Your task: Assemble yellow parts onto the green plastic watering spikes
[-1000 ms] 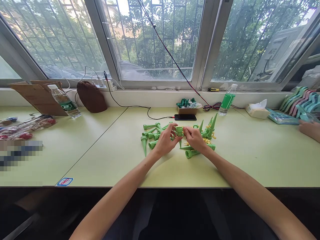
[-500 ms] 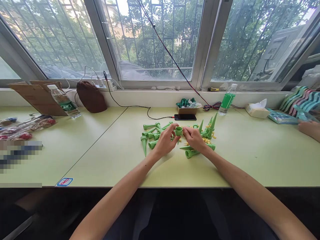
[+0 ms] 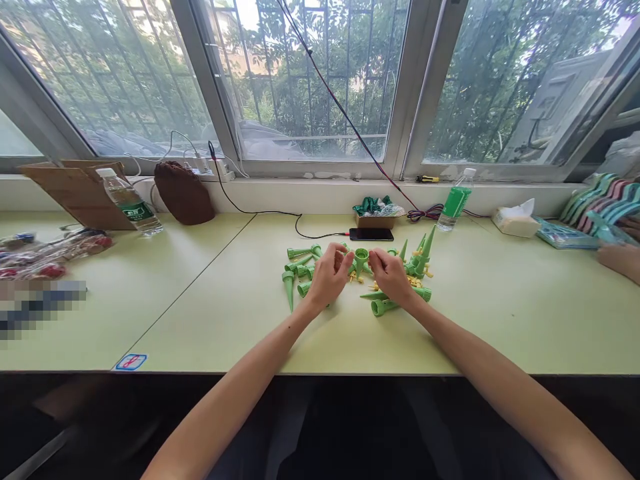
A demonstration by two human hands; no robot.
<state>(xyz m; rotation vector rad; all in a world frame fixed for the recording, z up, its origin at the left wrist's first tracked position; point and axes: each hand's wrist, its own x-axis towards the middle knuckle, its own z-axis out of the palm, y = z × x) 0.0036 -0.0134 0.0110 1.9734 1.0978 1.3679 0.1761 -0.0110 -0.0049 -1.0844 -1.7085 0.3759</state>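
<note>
We see daylight that enters through the windows [image 3: 320, 87], where the sky is overexposed to white. The table [image 3: 215, 313] is evenly bright, with a soft shadow near the left hand [image 3: 327, 277], but below its edge we find almost black darkness. The wide lens makes the window frames [image 3: 420, 80] lean and stretches the borders. The small yellow pieces [image 3: 415, 283] lack sharp detail; coarse squares [image 3: 43, 310] cover one patch.
</note>
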